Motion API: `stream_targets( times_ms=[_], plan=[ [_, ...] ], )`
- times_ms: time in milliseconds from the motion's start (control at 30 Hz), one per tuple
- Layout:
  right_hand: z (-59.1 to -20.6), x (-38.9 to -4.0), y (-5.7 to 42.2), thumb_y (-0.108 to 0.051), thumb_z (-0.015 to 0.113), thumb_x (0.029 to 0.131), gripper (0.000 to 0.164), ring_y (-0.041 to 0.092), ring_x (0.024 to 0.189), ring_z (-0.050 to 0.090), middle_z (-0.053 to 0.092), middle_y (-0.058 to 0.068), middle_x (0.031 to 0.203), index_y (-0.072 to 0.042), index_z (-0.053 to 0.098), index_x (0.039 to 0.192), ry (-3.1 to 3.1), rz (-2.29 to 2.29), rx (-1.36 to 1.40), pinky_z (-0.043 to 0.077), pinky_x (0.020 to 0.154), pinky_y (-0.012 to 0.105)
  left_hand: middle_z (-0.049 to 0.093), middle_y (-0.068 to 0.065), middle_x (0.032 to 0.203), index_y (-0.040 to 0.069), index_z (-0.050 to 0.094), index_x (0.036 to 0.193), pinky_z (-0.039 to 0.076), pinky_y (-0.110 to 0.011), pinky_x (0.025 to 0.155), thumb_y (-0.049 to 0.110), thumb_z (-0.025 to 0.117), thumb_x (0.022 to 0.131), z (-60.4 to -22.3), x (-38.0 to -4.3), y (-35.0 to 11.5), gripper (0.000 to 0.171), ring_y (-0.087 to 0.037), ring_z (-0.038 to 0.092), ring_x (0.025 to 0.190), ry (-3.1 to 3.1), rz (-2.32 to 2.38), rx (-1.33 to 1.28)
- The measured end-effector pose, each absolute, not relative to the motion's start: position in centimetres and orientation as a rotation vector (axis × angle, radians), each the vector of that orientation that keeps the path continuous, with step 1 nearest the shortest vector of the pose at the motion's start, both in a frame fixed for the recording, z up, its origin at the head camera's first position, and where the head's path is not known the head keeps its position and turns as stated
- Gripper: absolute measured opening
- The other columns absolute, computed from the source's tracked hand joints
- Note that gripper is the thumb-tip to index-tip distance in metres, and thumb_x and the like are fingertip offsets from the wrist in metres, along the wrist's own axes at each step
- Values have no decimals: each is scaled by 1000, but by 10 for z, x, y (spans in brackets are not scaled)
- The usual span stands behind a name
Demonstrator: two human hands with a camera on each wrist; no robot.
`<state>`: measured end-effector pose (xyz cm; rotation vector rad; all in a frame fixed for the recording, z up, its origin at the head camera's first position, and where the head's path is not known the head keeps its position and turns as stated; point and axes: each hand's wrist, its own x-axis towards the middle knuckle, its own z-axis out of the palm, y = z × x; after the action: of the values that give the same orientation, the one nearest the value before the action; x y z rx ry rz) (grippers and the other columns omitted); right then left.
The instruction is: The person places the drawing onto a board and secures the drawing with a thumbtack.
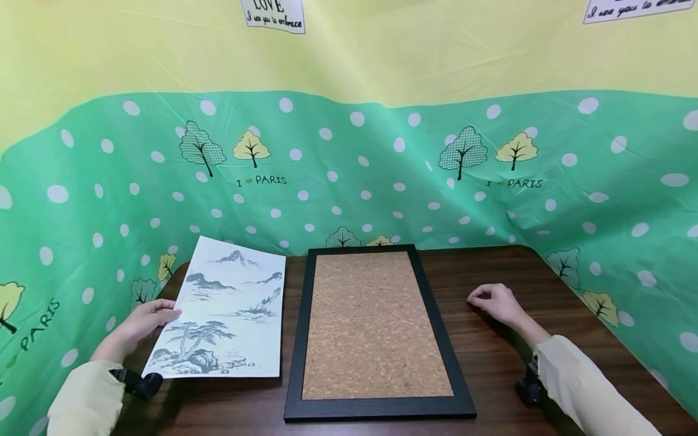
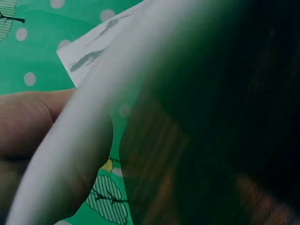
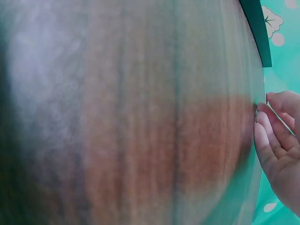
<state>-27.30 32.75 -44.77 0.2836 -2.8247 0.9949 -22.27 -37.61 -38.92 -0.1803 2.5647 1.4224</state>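
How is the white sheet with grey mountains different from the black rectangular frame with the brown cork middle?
The white sheet with grey mountains shows trees too, while the black rectangular frame surrounds speckled brown cork. The sheet is held up in the left hand; the frame lies on the dark brown wooden table. The sheet has no dark border, but the frame makes a black one. Both have four corners.

The left sleeve (image 1: 87, 396), near the left edge of the table (image 1: 507, 266), is loose and cream; the right sleeve (image 1: 591, 387) matches. Each wrist carries 1 small black device — the left device (image 1: 143, 385) round-ended, the right device (image 1: 528, 387) blockier. Left hand (image 1: 143, 324) and right hand (image 1: 500, 304) — both bare.
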Motion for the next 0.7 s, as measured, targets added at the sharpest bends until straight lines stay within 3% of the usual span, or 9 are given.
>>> stream_targets(
  times_ms=[200, 467, 700],
  plan=[
    [-445, -273, 325, -6, 61, 83, 9, 11, 58, 52, 65, 7, 75, 0, 68, 83, -2833, 1066, 243, 43, 51, 24, 60, 0, 81, -11, 38, 117, 49, -30, 62, 22, 51, 93, -383, -227, -361, 43, -13, 59, 71, 2543, 1479, -165],
    [-445, -275, 324, -5, 59, 86, 14, 15, 63, 58, 66, 15, 85, 5, 67, 91, -2850, 1046, 233, 47, 54, 26, 60, 3, 80, -11, 38, 119, 50, -28, 61, 19, 52, 92, -375, -238, -307, 42, -10, 59, 68, 2467, 1621, -154],
    [-445, -278, 323, -4, 58, 87, 14, 17, 67, 60, 66, 16, 85, 5, 68, 90, -2829, 1055, 266, 48, 56, 26, 62, -4, 82, -8, 46, 112, 51, -31, 60, 16, 57, 89, -386, -255, -261, 34, -13, 60, 67, 2382, 1790, -82]
  ],
)
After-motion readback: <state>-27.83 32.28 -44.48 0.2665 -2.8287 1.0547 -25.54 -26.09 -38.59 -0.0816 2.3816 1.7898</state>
